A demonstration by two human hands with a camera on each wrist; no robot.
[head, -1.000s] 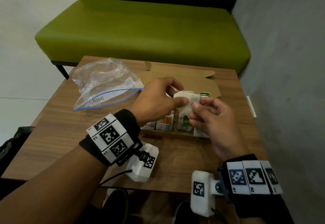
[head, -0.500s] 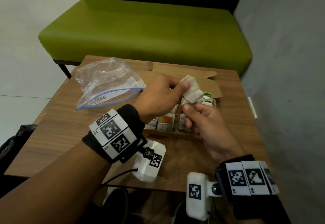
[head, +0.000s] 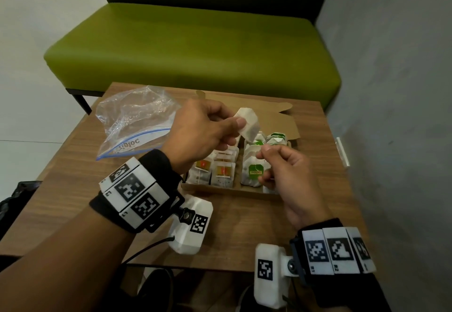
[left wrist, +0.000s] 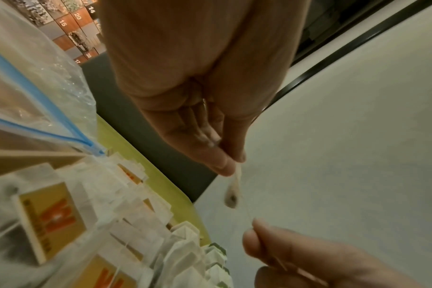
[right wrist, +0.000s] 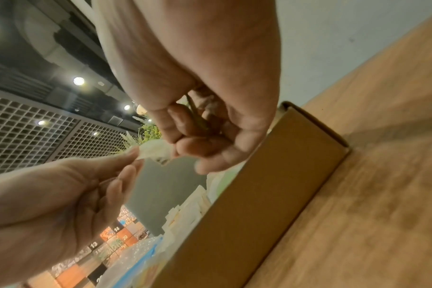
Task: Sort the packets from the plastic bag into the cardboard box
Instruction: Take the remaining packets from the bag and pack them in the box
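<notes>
The tabletop (head: 73, 184) carries everything. Next down in size, the plastic bag (head: 133, 122) lies at the far left, crumpled, and looks empty as far as the head view shows. The cardboard box (head: 230, 190) sits just beside it, lid back, with rows of packets standing on edge: orange-labelled ones (head: 221, 172) to the left, green-labelled ones (head: 255, 172) to the right.

The left hand (head: 203, 135) hovers over the box, thumb and forefinger pinched on a white tea packet (head: 248, 125). The right hand (head: 286, 167) is below it, its fingers curled; the left wrist view shows its thumb and forefinger nipping the thin string (left wrist: 248, 213) that runs from the packet.

The packet looks feather-light, soft and papery, so it will likely crumple or tear under a hard squeeze. A light pinch on the flat faces near the top fold seems best; the string is probably too weak to pull on. Slipping it between neighbours may need them nudged apart.
</notes>
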